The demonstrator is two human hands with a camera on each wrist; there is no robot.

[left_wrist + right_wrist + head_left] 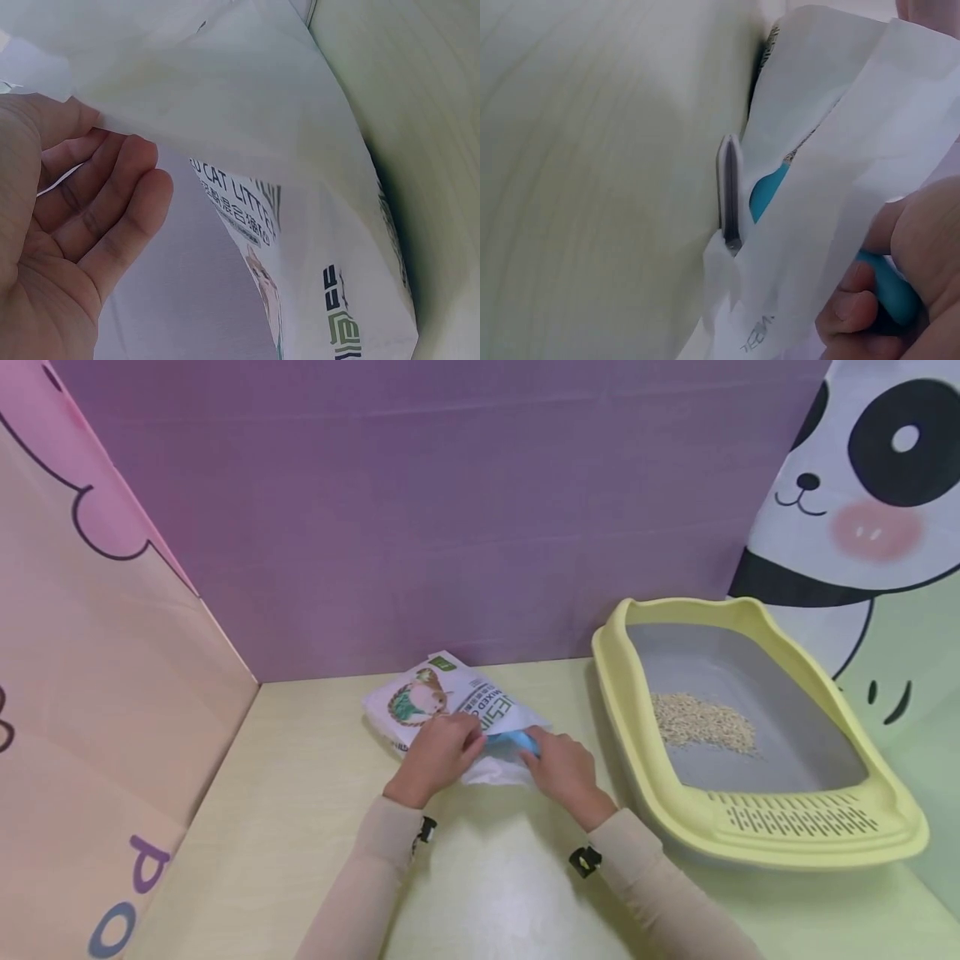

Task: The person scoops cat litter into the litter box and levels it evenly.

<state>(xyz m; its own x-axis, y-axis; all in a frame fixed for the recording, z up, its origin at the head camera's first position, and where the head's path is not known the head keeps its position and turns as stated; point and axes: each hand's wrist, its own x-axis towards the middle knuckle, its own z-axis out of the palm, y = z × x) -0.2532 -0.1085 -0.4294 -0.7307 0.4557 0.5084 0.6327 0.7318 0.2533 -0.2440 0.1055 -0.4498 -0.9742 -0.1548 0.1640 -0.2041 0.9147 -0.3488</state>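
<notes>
A white cat litter bag (pixel 461 689) with a printed label lies against the foot of the purple backdrop. My left hand (pixel 441 750) pinches its top edge between thumb and fingers, as the left wrist view shows with the bag's paper (pixel 225 97) lifted. My right hand (pixel 566 767) grips the blue handle (pixel 892 292) of a pair of scissors (pixel 517 741). In the right wrist view a scissor blade (pixel 730 191) pokes out past the bag's white paper, which covers the middle of the scissors.
To the right stands a yellow-rimmed litter box (pixel 637 727) with a grey inside. A heap of tan pellets (pixel 701 724) lies in it. Printed panels, one with a panda (pixel 862 510), enclose the pale wooden table (pixel 285 793) at the back and sides.
</notes>
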